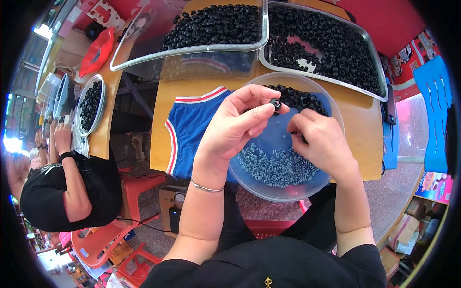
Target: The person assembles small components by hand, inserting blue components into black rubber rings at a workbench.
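My left hand (230,117) is raised over a round clear plastic tub (278,198). Between its thumb and fingertips it pinches a small round black plastic part (276,104) with a pale ring on its face. To its right, my right hand (324,144) hangs over the tub with curled fingers; a bit of something dark shows at the fingertips, too hidden to name. Inside the tub, black parts (307,101) are heaped at the far side. Many tiny pale coil-like pieces (276,168) lie spread over the near side.
A clear bin (192,52) and a metal tray (379,79) of black parts stand behind the tub. Blue cloth shorts (197,120) with striped trim lie at left. Further left, a co-worker's hand (62,139) is near a bowl (102,105) of black parts. A red stool (98,245) stands below.
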`<control>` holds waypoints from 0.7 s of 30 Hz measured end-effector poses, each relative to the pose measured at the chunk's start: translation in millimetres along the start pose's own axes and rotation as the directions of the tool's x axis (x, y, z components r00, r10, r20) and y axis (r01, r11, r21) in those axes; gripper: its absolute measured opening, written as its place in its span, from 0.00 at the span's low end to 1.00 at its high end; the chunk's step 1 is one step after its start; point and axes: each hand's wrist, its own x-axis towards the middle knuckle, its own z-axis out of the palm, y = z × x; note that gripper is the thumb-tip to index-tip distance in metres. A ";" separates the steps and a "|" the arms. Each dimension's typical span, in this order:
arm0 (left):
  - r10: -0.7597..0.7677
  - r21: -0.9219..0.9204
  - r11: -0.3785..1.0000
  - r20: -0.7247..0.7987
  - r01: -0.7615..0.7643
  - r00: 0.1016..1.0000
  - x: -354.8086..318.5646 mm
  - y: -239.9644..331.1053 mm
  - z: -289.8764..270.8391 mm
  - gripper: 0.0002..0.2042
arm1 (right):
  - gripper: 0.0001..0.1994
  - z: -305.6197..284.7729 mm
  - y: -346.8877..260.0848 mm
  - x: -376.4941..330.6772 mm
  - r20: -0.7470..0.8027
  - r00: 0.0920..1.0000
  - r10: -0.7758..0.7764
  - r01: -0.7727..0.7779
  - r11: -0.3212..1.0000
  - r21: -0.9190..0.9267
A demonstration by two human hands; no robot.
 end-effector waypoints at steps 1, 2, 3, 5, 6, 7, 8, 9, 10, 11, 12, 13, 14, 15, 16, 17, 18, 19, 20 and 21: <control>0.000 0.001 1.000 -0.002 0.000 1.000 -0.3 0.1 -0.1 0.12 | 0.05 0.8 2.4 1.7 -0.060 0.998 0.012 -0.002 0.987 0.162; -0.003 0.003 1.000 -0.003 0.003 1.000 -0.4 0.2 0.0 0.12 | 0.05 -0.2 2.2 3.5 -0.059 0.998 0.011 -0.001 0.986 0.164; -0.007 0.002 1.000 -0.002 0.007 1.000 -0.7 0.2 0.1 0.11 | 0.06 -3.2 0.6 5.0 -0.101 0.992 0.073 -0.036 0.944 0.328; -0.010 0.014 1.000 -0.004 0.010 1.000 -1.0 0.5 -0.7 0.11 | 0.10 -7.3 1.5 7.7 -0.210 0.974 0.084 0.017 0.899 0.437; -0.012 0.027 1.000 -0.005 0.012 1.000 -0.7 0.7 -0.8 0.11 | 0.10 -7.1 1.7 8.2 -0.210 0.974 0.084 0.016 0.900 0.436; -0.012 0.027 1.000 -0.004 0.012 1.000 -0.8 0.8 -0.5 0.11 | 0.10 -6.3 1.8 8.6 -0.252 0.961 0.113 0.036 0.853 0.521; -0.019 0.033 0.999 -0.005 0.019 1.000 -0.9 1.0 -0.1 0.11 | 0.10 -5.9 1.5 8.9 -0.289 0.946 0.146 0.061 0.798 0.600; -0.026 0.039 0.999 -0.007 0.027 1.000 -0.8 0.6 -0.2 0.11 | 0.09 -6.0 1.3 8.8 -0.303 0.939 0.163 0.078 0.758 0.648; -0.026 0.039 0.999 -0.008 0.026 1.000 -0.7 1.0 0.4 0.11 | 0.09 -7.0 -1.0 8.2 -0.303 0.939 0.162 0.078 0.758 0.648; -0.037 0.018 0.999 -0.016 0.037 0.999 -0.5 2.0 1.8 0.11 | 0.08 -8.4 -4.7 7.2 -0.291 0.931 0.221 0.050 0.711 0.702; -0.048 -0.003 0.999 -0.022 0.048 0.999 -0.5 2.6 3.4 0.10 | 0.08 -9.7 -6.7 6.3 -0.275 0.920 0.281 0.023 0.660 0.751; -0.048 -0.003 0.999 -0.021 0.048 0.999 -0.7 2.6 4.2 0.10 | 0.08 -9.4 -5.1 6.4 -0.275 0.919 0.281 0.023 0.661 0.750; -0.056 0.013 0.998 -0.026 0.056 0.998 -1.0 2.4 5.0 0.10 | 0.08 -8.5 -2.0 7.0 -0.343 0.922 0.178 0.116 0.719 0.685; -0.063 0.030 0.997 -0.032 0.064 0.997 -1.4 2.6 5.5 0.10 | 0.08 -7.9 -0.5 7.4 -0.401 0.913 0.069 0.210 0.764 0.611; -0.064 0.030 0.997 -0.032 0.065 0.997 -1.8 2.9 5.9 0.10 | 0.08 -8.5 -1.0 7.6 -0.402 0.913 0.070 0.210 0.763 0.611; -0.068 0.060 0.996 -0.024 0.069 0.997 -2.1 3.2 6.3 0.10 | 0.09 -9.6 -1.9 8.0 -0.414 0.910 0.037 0.232 0.781 0.580; -0.072 0.089 0.993 -0.017 0.073 0.997 -2.3 3.2 6.3 0.10 | 0.09 -9.9 -2.4 8.4 -0.424 0.906 0.003 0.254 0.797 0.548; -0.072 0.089 0.993 -0.018 0.073 0.997 -2.3 2.7 6.2 0.10 | 0.09 -9.4 -2.5 8.7 -0.424 0.906 0.003 0.254 0.797 0.548; -0.079 0.130 0.988 -0.021 0.081 0.997 -2.2 1.8 6.2 0.11 | 0.09 -8.9 -2.4 9.0 -0.435 0.901 -0.008 0.267 0.799 0.539; -0.085 0.170 0.982 -0.023 0.088 0.996 -2.1 1.6 6.5 0.11 | 0.09 -8.9 -2.4 9.2 -0.446 0.895 -0.020 0.281 0.801 0.529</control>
